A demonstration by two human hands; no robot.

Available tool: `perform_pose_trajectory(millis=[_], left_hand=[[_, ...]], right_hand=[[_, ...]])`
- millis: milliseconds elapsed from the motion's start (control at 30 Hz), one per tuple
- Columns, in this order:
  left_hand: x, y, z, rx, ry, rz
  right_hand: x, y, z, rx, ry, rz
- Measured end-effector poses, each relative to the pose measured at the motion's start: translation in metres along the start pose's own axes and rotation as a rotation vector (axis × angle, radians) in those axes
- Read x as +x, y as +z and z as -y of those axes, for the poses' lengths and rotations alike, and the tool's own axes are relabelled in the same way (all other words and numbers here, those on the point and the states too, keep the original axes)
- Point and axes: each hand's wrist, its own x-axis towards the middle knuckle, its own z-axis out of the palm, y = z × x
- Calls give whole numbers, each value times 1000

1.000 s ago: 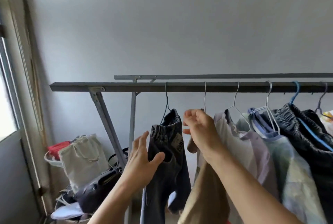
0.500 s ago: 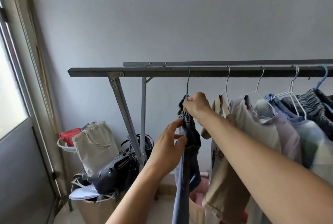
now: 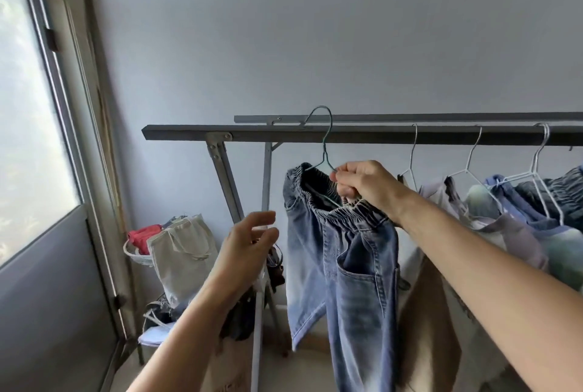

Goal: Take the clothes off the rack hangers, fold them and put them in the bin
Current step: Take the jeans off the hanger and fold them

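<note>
A pair of faded blue jeans hangs from a blue-green wire hanger. The hanger's hook is raised above the dark rack bar and no longer rests on it. My right hand grips the hanger's shoulder together with the elastic waistband. My left hand hovers just left of the jeans, fingers apart, holding nothing. To the right several more clothes hang on white wire hangers, among them a beige garment and a lilac top. No bin is identifiable.
The rack's slanted grey leg stands behind my left hand. A cream tote bag, a white basket with red cloth and dark bags crowd the floor at the left. A window fills the left edge.
My right hand has lifted the hanger with the jeans up off the bar. My left hand has let go of the jeans and drawn back to the left.
</note>
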Motion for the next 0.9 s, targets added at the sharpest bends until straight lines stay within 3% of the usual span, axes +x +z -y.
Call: perform_pose_trajectory(millis=[167,267,400,667,900], left_hand=[[25,-23,-13,213,153,-15],[38,-37,-23,488,281,108],[44,-52,-38,519,239,278],[31,-72,-33,630,244,66],[9,-103,-37,562,213,-61]], right_hand=[[-20,-2,12,-106,-101,258],[-26,-2,14,-143,-151,345],[-29,-1,18,-149,-189,347],[-43,-2,3,-242,-268,213],[-47,-5,-8,-749,-444,253]])
